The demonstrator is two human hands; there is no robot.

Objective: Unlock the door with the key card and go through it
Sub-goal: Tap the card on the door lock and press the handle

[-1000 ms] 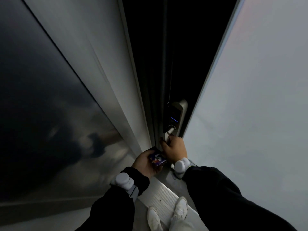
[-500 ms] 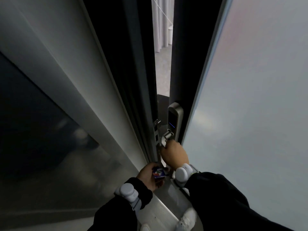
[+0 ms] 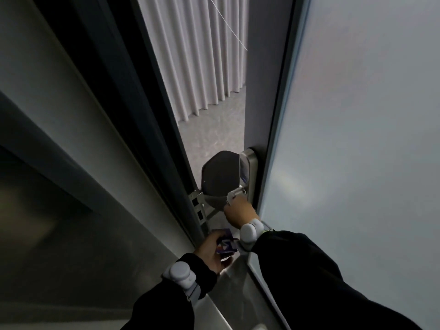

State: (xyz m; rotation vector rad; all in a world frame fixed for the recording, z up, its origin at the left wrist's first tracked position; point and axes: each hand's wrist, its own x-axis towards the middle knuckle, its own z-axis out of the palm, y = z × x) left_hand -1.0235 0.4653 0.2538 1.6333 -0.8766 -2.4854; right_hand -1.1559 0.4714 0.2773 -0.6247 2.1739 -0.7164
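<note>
The frosted glass door [image 3: 357, 139] on the right stands partly open, with a gap to the dark frame [image 3: 133, 96] on the left. On the door's edge sits a silver lock plate [image 3: 250, 167] with a faint blue light and a metal lever handle [image 3: 235, 194]. My right hand [image 3: 240, 214] is closed around that handle. Lower down, near the frame, my left hand [image 3: 214, 251] holds a small key card [image 3: 225, 242] with a blue, red and white print. Both wrists wear white bands over black sleeves.
Through the gap I see a grey floor [image 3: 214, 129], pale pleated curtains [image 3: 197, 55] and a dark rounded object [image 3: 219, 177] just behind the lock. A metal strike plate [image 3: 198, 206] is set in the frame. A metal threshold strip [image 3: 238, 294] lies below my hands.
The door has swung open from shut to a wide gap, showing curtains and floor beyond. My right hand stays on the handle, and my left still holds the card.
</note>
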